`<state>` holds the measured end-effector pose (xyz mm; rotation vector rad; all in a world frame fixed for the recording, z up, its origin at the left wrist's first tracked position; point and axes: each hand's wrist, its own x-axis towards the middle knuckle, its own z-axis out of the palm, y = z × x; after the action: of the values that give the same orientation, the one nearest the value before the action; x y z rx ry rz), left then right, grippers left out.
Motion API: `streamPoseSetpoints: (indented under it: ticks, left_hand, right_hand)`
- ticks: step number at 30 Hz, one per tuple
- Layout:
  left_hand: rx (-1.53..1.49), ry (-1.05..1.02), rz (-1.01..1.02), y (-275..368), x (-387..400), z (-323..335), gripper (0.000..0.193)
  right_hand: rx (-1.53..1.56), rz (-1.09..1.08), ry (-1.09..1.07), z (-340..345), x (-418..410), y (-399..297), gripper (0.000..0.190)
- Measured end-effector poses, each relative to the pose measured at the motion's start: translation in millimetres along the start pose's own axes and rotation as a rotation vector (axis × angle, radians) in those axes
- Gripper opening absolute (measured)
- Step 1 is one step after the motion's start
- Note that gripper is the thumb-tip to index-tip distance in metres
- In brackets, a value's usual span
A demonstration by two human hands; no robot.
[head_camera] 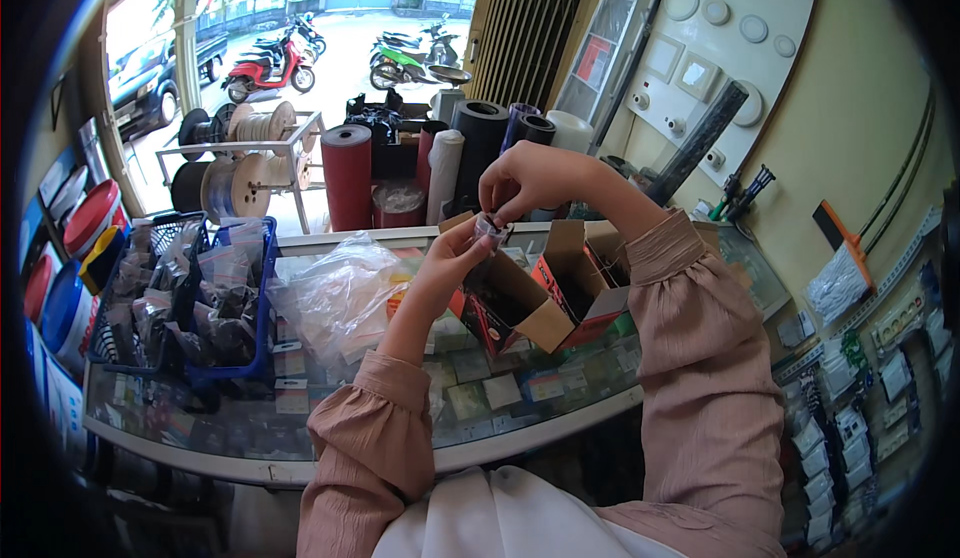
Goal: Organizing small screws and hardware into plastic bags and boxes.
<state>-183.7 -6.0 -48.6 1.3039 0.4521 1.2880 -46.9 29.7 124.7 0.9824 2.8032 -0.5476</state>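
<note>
My left hand [448, 264] grips a small clear plastic bag [491, 232] by its side, above the glass counter. From above, my right hand [529, 175] bends down with its fingertips at the bag's mouth. Something small and dark shows between those fingertips, too small to name. Just below the hands stands an open black-and-red cardboard box [517, 299], its flaps folded out. Beside it on the right is a second open red cardboard box [579, 280] with a dark inside. A crumpled clear plastic bag [337, 288] lies left of my left forearm.
Blue plastic baskets [268, 295] filled with small bags stand on the left of the glass display counter [300, 470]. Behind the counter are a red roll of sheeting [347, 175], a black roll [480, 145] and cable spools [244, 187]. A mop [840, 288] hangs at the right wall.
</note>
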Motion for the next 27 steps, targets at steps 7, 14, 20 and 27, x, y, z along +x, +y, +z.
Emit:
streamPoseSetpoints:
  ticks: [7, 14, 20, 27]
  left_hand:
    - [0.000, -0.007, 0.021, 2.8, -1.1, 4.0, 0.041]
    - [0.011, -0.037, 0.034, 1.1, -2.0, 0.9, 0.040]
    - [-0.146, -0.003, 0.060, 1.9, -4.5, 0.1, 0.042]
    - [-0.506, -0.121, 0.020, 5.9, -8.8, 2.3, 0.051]
  right_hand:
    - [0.081, 0.025, 0.020, -1.6, 2.1, 0.0, 0.019]
    - [0.154, -0.008, 0.074, 4.6, 4.0, -2.2, 0.022]
    - [0.232, -0.061, 0.312, 7.9, -9.8, -9.7, 0.017]
    - [0.006, -0.262, 0.632, 57.2, -25.6, -4.1, 0.015]
